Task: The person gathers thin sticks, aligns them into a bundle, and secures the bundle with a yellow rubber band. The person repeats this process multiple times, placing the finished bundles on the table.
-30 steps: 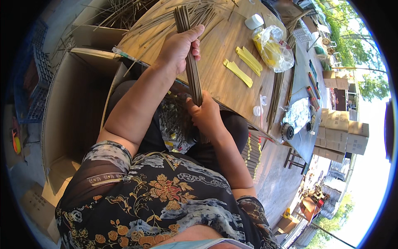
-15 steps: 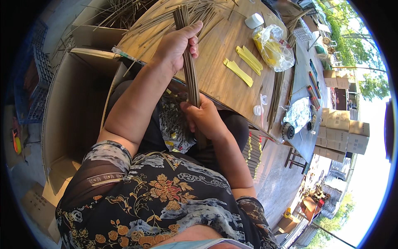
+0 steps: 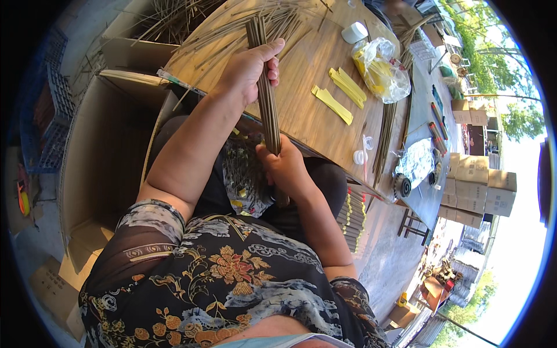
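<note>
Stick bundle (image 3: 267, 116) held at table's (image 3: 301, 95) near edge, gripped by both hands: far part by left hand (image 3: 249, 72), near part by right hand (image 3: 288, 169). Yellow strips (image 3: 347, 88) laid right; loose sticks (image 3: 282, 22) scattered far left.

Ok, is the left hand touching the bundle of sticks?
Touching. The head view shows the left hand wrapped around the bundle of sticks, its fingers curled round the side.
</note>
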Demonstrator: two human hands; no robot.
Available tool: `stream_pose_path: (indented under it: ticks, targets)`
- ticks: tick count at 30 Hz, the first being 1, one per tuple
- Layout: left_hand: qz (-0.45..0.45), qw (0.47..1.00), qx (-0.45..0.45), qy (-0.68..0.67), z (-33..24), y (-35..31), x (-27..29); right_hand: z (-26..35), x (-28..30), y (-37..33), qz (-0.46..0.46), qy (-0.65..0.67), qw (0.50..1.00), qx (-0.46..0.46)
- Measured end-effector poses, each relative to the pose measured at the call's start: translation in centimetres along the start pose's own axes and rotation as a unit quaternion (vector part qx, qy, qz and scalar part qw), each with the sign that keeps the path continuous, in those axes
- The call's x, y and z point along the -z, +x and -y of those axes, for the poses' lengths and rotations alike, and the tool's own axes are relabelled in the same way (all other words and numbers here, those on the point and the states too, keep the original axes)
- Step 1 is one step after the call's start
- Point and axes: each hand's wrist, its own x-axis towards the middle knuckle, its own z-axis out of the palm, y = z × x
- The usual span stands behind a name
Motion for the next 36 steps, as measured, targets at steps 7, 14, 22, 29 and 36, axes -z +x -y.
stream_pose_path:
  ticks: [7,14,22,29,36]
  targets:
    - [0.155,0.980,0.019,-0.125,-1.5,1.0,1.5,0.6,1.7,-1.6,0.287,0.365,0.881,-0.088]
    - [0.003,0.999,-0.016,-0.036,-1.0,0.9,0.9,0.0,0.8,-1.0,0.026,0.029,0.999,-0.012]
    - [0.146,0.983,-0.028,-0.106,-2.2,0.8,1.3,0.3,1.9,-2.0,0.239,0.301,0.917,-0.103]
    - [0.155,0.978,-0.010,-0.138,-2.4,1.1,1.7,0.8,2.4,-1.9,0.267,0.303,0.910,-0.092]
    - [0.136,0.985,-0.045,-0.097,-2.6,1.3,2.2,0.8,2.0,-1.7,0.184,0.165,0.968,-0.049]
